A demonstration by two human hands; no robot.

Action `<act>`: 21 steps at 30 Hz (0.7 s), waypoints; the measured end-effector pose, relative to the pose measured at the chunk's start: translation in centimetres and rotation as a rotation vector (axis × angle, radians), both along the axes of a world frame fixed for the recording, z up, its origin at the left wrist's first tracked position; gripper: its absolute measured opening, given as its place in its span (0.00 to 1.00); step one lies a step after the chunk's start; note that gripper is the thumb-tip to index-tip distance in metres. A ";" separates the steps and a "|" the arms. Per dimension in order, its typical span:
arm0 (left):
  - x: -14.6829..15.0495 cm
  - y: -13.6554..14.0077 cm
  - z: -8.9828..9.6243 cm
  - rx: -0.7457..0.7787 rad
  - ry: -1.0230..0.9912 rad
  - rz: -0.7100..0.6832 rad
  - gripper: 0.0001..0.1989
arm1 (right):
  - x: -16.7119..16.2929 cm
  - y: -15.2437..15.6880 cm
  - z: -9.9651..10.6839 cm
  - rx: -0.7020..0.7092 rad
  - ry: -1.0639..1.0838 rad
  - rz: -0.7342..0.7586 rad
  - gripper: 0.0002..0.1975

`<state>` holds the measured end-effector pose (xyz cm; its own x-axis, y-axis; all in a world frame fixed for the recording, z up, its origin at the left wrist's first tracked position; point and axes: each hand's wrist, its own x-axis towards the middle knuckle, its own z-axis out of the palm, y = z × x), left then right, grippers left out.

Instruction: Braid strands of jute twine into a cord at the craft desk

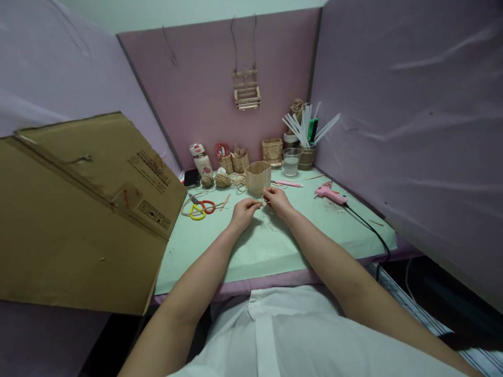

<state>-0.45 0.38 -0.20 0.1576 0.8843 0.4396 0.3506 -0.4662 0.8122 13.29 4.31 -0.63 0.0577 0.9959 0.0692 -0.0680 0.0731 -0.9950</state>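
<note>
My left hand (244, 213) and my right hand (278, 201) meet close together over the table, the fingers of each pinched. Between the fingertips shows a thin pale strand, too small to make out clearly. Just behind them stands a container made of wooden sticks (258, 179), upright on the table. Left of it lie balls of twine (223, 180), with loose loops beside them. A pink pen-like tool (288, 183) rests to the right of the container. Scissors with red and yellow handles (202, 208) lie left of my left hand.
A pink glue gun (330, 193) with a black cord lies at the right. Along the back stand a bottle (201, 159), a clear cup (291, 163) and a pot of white glue sticks (307, 156). A large cardboard box (90, 220) leans in from the left.
</note>
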 end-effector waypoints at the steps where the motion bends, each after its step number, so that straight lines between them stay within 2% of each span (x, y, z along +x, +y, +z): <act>1: 0.0 -0.1 0.1 -0.005 -0.008 0.003 0.06 | 0.1 0.1 -0.1 0.013 -0.044 -0.008 0.11; 7: 0.1 -0.3 0.2 -0.048 -0.072 0.003 0.07 | 0.4 0.5 -0.7 0.094 -0.257 -0.075 0.11; 12: -0.3 0.2 0.1 -0.023 -0.095 0.151 0.08 | 0.3 0.0 -0.2 0.190 -0.452 -0.165 0.12; 16: -0.7 0.2 0.3 -0.006 -0.059 0.258 0.10 | -0.5 -0.9 0.6 0.340 -0.377 0.004 0.12; 18: -0.7 0.2 0.3 -0.010 -0.059 0.280 0.10 | -0.8 -1.3 1.0 0.364 -0.324 0.081 0.12; 21: -0.7 0.2 0.3 -0.027 -0.077 0.295 0.11 | -0.9 -1.8 1.2 0.352 -0.278 0.107 0.12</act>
<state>-1.16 0.61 0.08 -0.1409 0.8986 0.4156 0.4049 -0.3308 0.8524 12.34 2.55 0.56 -0.1130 0.9083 0.4028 0.1727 0.4172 -0.8922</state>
